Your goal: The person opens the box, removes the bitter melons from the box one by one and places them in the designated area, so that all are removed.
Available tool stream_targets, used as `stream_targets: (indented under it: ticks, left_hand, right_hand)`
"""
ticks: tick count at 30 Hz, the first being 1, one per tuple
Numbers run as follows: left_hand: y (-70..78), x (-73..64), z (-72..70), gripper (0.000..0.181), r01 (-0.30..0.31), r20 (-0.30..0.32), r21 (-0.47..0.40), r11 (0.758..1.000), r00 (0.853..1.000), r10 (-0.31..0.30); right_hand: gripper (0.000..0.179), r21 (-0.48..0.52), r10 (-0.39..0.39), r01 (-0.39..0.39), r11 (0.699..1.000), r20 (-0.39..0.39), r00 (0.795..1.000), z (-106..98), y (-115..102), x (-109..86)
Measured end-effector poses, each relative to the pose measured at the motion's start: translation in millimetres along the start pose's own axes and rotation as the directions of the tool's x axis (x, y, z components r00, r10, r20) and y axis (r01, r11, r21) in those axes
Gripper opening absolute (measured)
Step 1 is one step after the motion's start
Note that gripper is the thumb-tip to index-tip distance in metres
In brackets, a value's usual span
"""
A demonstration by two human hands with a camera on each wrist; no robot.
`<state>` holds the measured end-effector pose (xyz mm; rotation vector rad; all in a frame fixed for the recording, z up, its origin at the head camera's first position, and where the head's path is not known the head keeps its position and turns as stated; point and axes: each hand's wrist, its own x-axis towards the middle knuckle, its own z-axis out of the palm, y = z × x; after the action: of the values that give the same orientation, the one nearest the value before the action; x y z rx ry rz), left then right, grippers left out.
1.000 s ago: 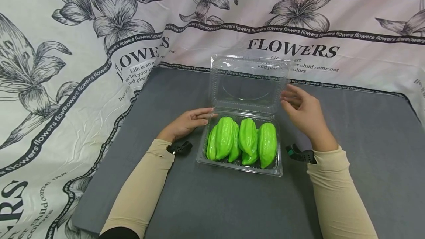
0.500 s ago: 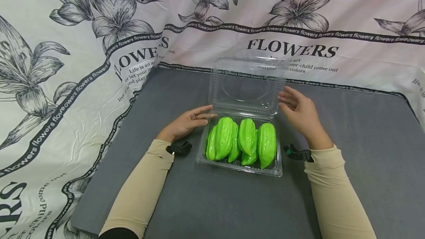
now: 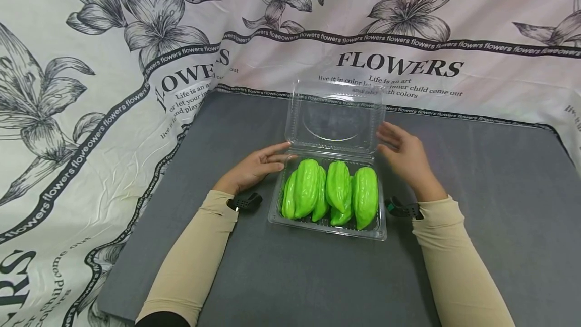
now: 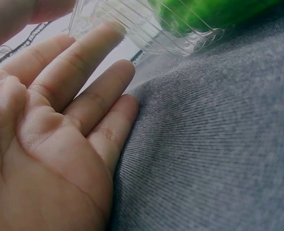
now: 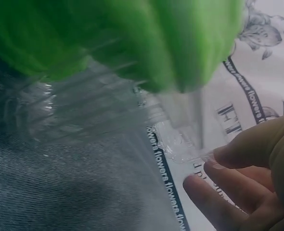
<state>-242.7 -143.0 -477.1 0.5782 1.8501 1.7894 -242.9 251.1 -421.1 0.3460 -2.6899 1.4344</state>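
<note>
A clear plastic clamshell box sits on the grey table, its transparent lid raised at the back. Several glossy green star fruits lie side by side in the base. My left hand is at the box's back left corner with its fingers extended, and the left wrist view shows a fingertip against the clear plastic. At the lid's right edge is my right hand; in the right wrist view its thumb and forefinger pinch the plastic edge, though blur hides the exact contact.
The grey table reaches around the box on every side. A white cloth with black flower prints and lettering hangs behind it and along the left side. Both wrists wear black straps.
My right hand has shifted left and slightly down, and the lid's right side has swung left with it. The left hand, the base and the star fruits stay nearly still.
</note>
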Motion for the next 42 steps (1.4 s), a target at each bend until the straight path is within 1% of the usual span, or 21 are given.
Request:
stream_targets:
  ticks: [3,7,13,17,20,26,29,33,36,42]
  left_hand:
    - [0.6,0.2,0.8,0.066,0.0,-0.003,0.004,1.0,1.0,0.0]
    - [1.3,0.4,1.2,0.066,-0.005,-0.004,0.006,1.0,1.0,0.005]
    - [1.9,0.1,1.8,0.067,-0.002,-0.006,0.017,1.0,1.0,0.002]
    - [2.1,0.2,2.2,0.067,0.0,-0.004,0.004,1.0,1.0,0.0]
    - [1.1,0.8,2.3,0.067,-0.004,-0.002,-0.013,1.0,1.0,0.004]
    - [-3.0,-0.6,2.3,0.066,0.005,0.006,-0.006,1.0,1.0,-0.005]
    - [-4.5,-2.5,0.5,0.065,0.012,-0.003,-0.008,1.0,1.0,-0.012]
    - [-4.5,-2.5,-2.4,0.066,-0.001,-0.006,-0.014,1.0,1.0,0.001]
    - [-3.3,-1.3,-3.4,0.066,-0.011,0.0,-0.021,1.0,1.0,0.011]
    - [-1.9,0.9,-1.4,0.066,0.0,-0.004,-0.017,1.0,1.0,0.0]
  right_hand:
    - [0.06,0.005,-0.001,0.001,1.0,-0.002,1.0,2,2,-0.2]
    - [0.057,0.01,0.019,-0.019,1.0,0.008,1.0,3,3,-1.6]
    - [0.055,-0.016,0.042,-0.042,0.999,0.017,0.999,4,4,-2.0]
    - [0.053,-0.026,0.046,-0.045,0.999,0.028,0.999,3,4,-2.4]
    - [0.053,-0.029,0.043,-0.042,0.999,0.04,0.998,3,6,-2.6]
    - [0.052,-0.035,0.062,-0.06,0.998,0.053,0.997,5,11,-4.1]
    - [0.052,-0.016,0.072,-0.071,0.997,0.067,0.995,8,13,-3.3]
    - [0.052,0.016,0.067,-0.068,0.998,0.078,0.995,12,14,-1.3]
    - [0.051,0.016,0.06,-0.061,0.998,0.078,0.995,13,15,-0.1]
    - [0.05,0.006,0.076,-0.076,0.997,0.083,0.994,11,21,-0.5]
